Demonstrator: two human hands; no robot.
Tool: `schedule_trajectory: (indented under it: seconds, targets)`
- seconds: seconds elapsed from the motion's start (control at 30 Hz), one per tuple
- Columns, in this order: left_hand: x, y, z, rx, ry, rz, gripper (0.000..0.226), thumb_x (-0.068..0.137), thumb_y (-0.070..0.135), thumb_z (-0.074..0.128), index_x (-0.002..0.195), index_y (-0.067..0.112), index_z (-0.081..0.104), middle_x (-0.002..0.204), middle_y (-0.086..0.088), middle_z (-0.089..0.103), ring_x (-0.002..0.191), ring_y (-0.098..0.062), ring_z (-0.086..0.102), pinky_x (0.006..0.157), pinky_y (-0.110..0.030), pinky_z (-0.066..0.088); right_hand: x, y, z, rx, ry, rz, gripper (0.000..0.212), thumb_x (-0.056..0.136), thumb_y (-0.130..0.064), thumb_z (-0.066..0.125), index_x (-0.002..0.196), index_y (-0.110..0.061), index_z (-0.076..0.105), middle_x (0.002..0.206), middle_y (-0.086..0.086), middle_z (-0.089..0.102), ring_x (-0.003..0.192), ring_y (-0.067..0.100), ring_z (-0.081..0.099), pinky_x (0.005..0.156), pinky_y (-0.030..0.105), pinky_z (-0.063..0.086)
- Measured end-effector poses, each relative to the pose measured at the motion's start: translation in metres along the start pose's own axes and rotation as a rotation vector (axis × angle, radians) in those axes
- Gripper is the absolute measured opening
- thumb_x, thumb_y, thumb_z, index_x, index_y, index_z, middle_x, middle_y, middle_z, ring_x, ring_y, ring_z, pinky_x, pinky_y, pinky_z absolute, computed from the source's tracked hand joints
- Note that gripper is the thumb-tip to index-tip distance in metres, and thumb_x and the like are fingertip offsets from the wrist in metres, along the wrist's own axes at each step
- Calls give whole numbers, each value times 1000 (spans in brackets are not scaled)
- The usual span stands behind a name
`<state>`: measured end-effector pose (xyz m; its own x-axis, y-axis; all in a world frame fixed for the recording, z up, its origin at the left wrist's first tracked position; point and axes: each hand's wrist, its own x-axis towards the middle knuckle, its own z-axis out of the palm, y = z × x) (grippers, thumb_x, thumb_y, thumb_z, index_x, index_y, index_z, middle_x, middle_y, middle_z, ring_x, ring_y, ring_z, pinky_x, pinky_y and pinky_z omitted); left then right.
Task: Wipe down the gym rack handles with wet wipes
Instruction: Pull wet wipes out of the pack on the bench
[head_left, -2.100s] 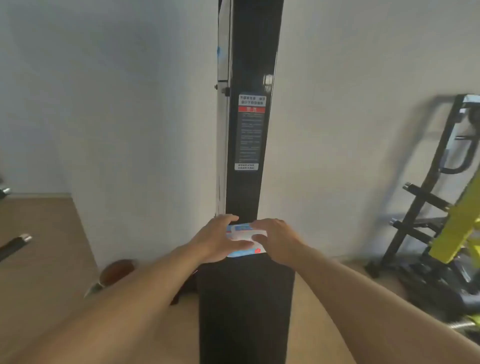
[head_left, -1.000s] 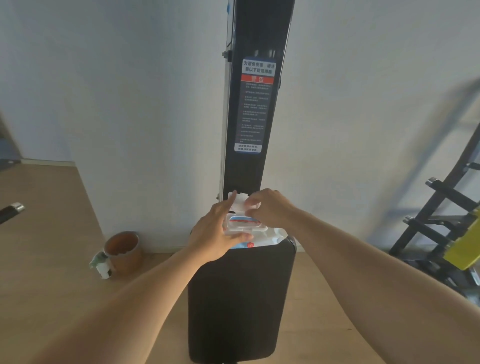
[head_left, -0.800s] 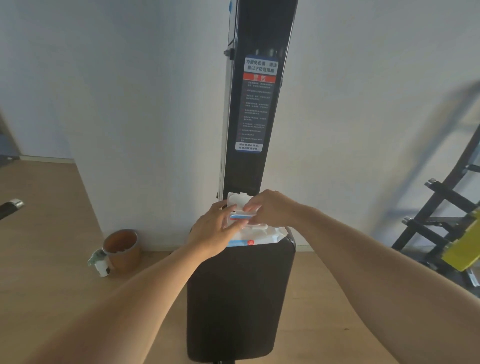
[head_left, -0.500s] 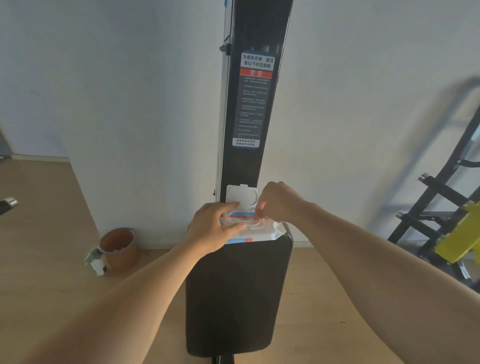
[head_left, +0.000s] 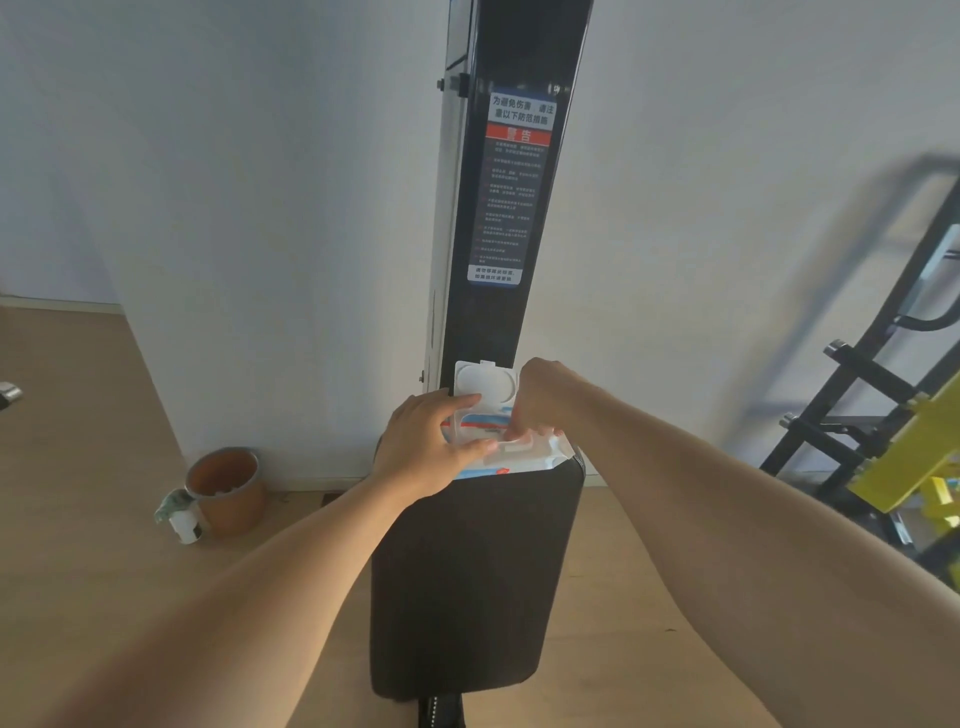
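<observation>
A white and blue pack of wet wipes (head_left: 524, 457) lies at the far end of a black padded seat (head_left: 467, 582). Its round-embossed white lid (head_left: 485, 382) stands flipped up. My left hand (head_left: 426, 447) grips the pack's left side, thumb on the lid frame. My right hand (head_left: 540, 400) is bent down over the opening, with its fingertips pinched inside it; what they hold is hidden. Behind the pack rises the rack's black upright (head_left: 511, 182) with a warning sticker (head_left: 509, 187). No handles are in view.
A brown pot (head_left: 226, 488) and a small white bottle (head_left: 184, 522) stand on the wooden floor by the white wall at left. A black and yellow gym frame (head_left: 883, 415) stands at right. A metal bar end (head_left: 8, 395) shows at the left edge.
The pack's lid went from shut to fully flipped up. My right hand moved from the lid down into the opening. My left hand kept holding the pack.
</observation>
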<state>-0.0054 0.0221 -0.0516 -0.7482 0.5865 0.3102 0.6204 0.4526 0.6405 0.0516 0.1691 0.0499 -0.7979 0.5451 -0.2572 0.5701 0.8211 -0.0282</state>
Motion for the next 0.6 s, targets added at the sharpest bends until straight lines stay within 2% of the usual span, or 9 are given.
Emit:
schedule_trajectory:
  seconds: [0.07, 0.13, 0.17, 0.23, 0.33, 0.37, 0.47, 0.6]
  targets:
    - [0, 0, 0, -8, -2, -3, 60, 77, 66, 68, 130, 40, 59, 138, 13, 61, 120, -12, 58, 106, -41, 50, 2, 0, -1, 64, -140, 43, 34, 82, -35, 79, 96, -15, 55, 92, 4, 67, 91, 21, 67, 88, 31, 56]
    - [-1, 0, 0, -20, -2, -9, 60, 76, 67, 67, 130, 41, 59, 137, 13, 62, 118, -12, 59, 104, -42, 51, 2, 1, -1, 160, -211, 88, 28, 86, -34, 76, 94, -12, 60, 86, 4, 65, 94, 23, 66, 97, 37, 54]
    - [-1, 0, 0, -20, -3, -10, 60, 76, 68, 67, 130, 42, 58, 137, 13, 62, 118, -12, 59, 104, -41, 52, 3, 1, 0, 193, -206, 97, 25, 87, -31, 75, 95, -11, 61, 85, 4, 64, 90, 23, 65, 97, 37, 54]
    - [-1, 0, -1, -12, -14, -8, 60, 77, 67, 68, 130, 43, 58, 138, 14, 61, 119, -12, 59, 105, -41, 51, 0, -1, 0, 191, -176, 89, 22, 90, -26, 70, 103, -10, 60, 96, 7, 64, 88, 22, 63, 95, 36, 55]
    - [-1, 0, -1, -10, -20, -13, 62, 74, 71, 66, 129, 44, 58, 137, 15, 61, 121, -12, 58, 104, -41, 51, -4, -3, -1, 159, -150, 54, 14, 94, -15, 61, 106, -10, 55, 114, 11, 63, 95, 24, 62, 94, 35, 55]
    - [0, 0, -1, -7, -24, -18, 63, 73, 73, 64, 129, 44, 58, 137, 16, 61, 121, -12, 58, 104, -41, 51, -6, -6, -3, 166, -160, 47, 13, 95, -14, 60, 106, -10, 55, 113, 11, 62, 96, 24, 62, 91, 33, 55]
    - [2, 2, -2, 21, -42, -21, 60, 75, 72, 65, 127, 41, 61, 136, 15, 63, 120, -12, 59, 102, -39, 52, -12, -20, -16, 349, -216, 22, 12, 98, -23, 59, 99, -11, 60, 100, 8, 61, 79, 18, 54, 75, 27, 48]
    - [1, 3, -4, 1, -32, -35, 51, 74, 69, 69, 113, 36, 67, 119, 16, 69, 107, -9, 62, 92, -33, 55, -22, -43, -21, 413, -222, -107, 21, 99, -27, 59, 84, -14, 64, 93, -1, 65, 81, 14, 59, 66, 22, 45]
